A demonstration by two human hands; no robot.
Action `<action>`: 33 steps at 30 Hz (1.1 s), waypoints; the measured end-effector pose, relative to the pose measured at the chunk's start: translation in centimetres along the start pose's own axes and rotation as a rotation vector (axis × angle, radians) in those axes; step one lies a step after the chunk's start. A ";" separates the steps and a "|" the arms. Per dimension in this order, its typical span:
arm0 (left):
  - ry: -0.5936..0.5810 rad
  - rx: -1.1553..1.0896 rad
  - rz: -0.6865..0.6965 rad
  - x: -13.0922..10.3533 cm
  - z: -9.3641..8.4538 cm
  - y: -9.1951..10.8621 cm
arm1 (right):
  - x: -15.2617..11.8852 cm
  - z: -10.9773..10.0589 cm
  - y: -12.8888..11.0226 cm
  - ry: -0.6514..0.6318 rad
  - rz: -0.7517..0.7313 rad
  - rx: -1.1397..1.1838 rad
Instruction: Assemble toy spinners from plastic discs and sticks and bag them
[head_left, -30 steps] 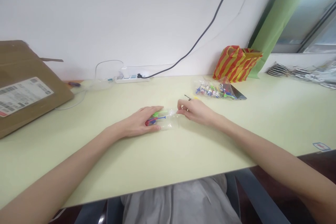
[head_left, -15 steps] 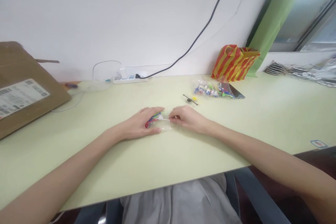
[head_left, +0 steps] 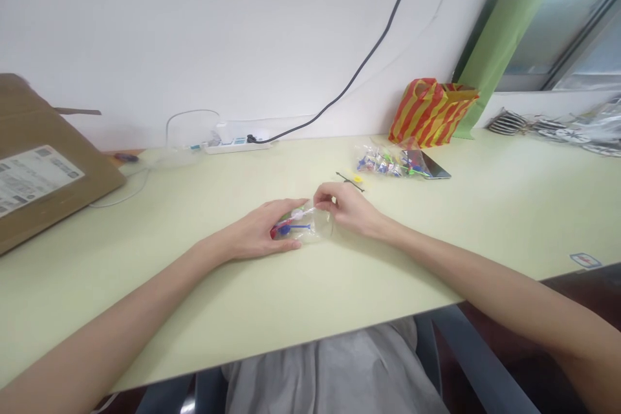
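Observation:
A small clear plastic bag [head_left: 320, 225] lies on the pale green table between my hands, with blue, red and white plastic pieces inside. My left hand [head_left: 262, 229] is wrapped round the bag's left end, thumb below and fingers above. My right hand [head_left: 342, 206] pinches the upper right part of the bag near the tip of a white stick [head_left: 307, 211]. A blue piece [head_left: 297, 227] with a thin stem shows through the plastic. Just beyond my right hand lie a thin black stick [head_left: 350, 182] and a small yellow piece [head_left: 358, 179].
A larger clear bag of colourful pieces [head_left: 383, 162] partly covers a dark phone [head_left: 436, 167]. Behind stands a red and yellow striped bag [head_left: 427, 113]. At left is a cardboard box [head_left: 43, 162]; a power strip [head_left: 237, 146] with a black cable lies by the wall.
My right hand has moved slightly up, with the white stick's tip rising too. The blue stemmed piece now shows in the bag, and more of the bag's right side is visible.

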State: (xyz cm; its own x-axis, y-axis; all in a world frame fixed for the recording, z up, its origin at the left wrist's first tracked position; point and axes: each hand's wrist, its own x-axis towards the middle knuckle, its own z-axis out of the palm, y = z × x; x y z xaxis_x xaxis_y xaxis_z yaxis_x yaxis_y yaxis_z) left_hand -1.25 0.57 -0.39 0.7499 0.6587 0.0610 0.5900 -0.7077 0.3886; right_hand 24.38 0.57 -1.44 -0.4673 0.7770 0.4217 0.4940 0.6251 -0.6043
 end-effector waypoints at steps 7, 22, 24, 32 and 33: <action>-0.002 -0.030 -0.022 0.0 0.3 0.1 | -0.1 0.6 0.0 -0.054 0.041 0.174; 0.014 -0.019 0.034 0.3 0.1 0.9 | -0.1 0.5 -0.9 -0.044 0.069 0.224; 0.012 0.058 0.045 0.3 -0.1 0.6 | 0.4 -1.3 0.1 0.017 0.059 0.007; -0.065 0.116 -0.059 -0.4 -0.6 0.3 | 0.9 -5.6 4.9 -0.072 0.376 -0.657; -0.056 0.112 -0.063 -0.4 -0.5 0.4 | 0.9 -5.4 4.9 -0.095 0.370 -0.669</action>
State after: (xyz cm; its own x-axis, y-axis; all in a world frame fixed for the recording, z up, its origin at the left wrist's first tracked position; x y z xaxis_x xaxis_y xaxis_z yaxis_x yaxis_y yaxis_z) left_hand -1.46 0.19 0.23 0.7244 0.6893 -0.0131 0.6635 -0.6919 0.2847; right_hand 30.34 4.72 -0.45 -0.2314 0.9534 0.1938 0.9545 0.2610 -0.1441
